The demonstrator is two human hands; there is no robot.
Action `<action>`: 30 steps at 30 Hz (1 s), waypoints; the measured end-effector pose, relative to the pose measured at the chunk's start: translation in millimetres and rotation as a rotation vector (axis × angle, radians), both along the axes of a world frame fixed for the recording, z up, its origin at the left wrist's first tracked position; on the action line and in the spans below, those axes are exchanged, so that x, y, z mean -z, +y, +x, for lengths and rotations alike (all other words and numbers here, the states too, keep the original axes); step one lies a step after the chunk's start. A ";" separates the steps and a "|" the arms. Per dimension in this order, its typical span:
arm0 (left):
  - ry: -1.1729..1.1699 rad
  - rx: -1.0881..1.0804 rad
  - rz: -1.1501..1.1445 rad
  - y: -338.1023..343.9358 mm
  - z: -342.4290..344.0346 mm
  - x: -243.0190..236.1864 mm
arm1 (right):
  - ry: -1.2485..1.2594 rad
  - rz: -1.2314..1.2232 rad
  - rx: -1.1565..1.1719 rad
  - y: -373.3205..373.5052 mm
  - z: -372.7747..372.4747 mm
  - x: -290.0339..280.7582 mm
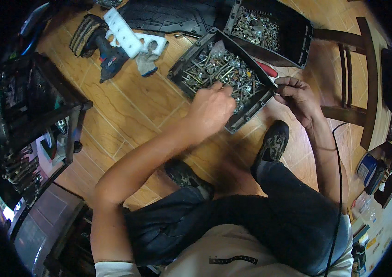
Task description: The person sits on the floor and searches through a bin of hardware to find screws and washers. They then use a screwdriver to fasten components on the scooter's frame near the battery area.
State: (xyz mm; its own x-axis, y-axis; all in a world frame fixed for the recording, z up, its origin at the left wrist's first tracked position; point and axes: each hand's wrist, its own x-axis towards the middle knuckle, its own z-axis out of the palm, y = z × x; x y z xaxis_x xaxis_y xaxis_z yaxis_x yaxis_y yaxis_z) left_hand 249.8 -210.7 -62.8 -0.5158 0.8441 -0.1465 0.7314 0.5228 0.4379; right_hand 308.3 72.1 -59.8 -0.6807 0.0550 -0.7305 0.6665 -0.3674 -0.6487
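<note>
My left hand [213, 105] reaches into a black plastic box [257, 106] full of loose bolts, screws and other small metal hardware [200, 69]. Its fingers are curled down among the pieces, and whatever they hold is hidden. My right hand [297, 97] is by the box's right corner, fingertips pinched on something small that I cannot make out. A red-handled tool [266, 69] lies just behind that corner. Farther back, a second black box [297, 44] holds springs and small hardware [256, 32].
A drill [110, 62], white foam pieces [123, 34], a glove [146, 64] and a dark panel [168, 16] lie at the back. A black tool rack [39, 92] stands left, a wooden chair [366, 83] right. A black cable [339, 171] runs past my right arm.
</note>
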 end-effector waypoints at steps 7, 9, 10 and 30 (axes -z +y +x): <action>0.025 -0.061 -0.058 1.7 11.5 3.1 | 0.019 -0.014 0.003 -2.0 -1.5 -4.8; -0.030 -0.092 0.083 -2.0 9.7 2.8 | 0.041 -0.037 0.017 -1.7 -3.5 -7.8; -0.080 -0.115 0.214 -5.9 8.5 1.0 | 0.014 -0.009 0.025 -1.2 -5.0 -9.7; -1.708 -0.770 0.806 -30.3 -4.8 -58.5 | 0.020 0.088 -0.039 12.7 -22.7 -25.6</action>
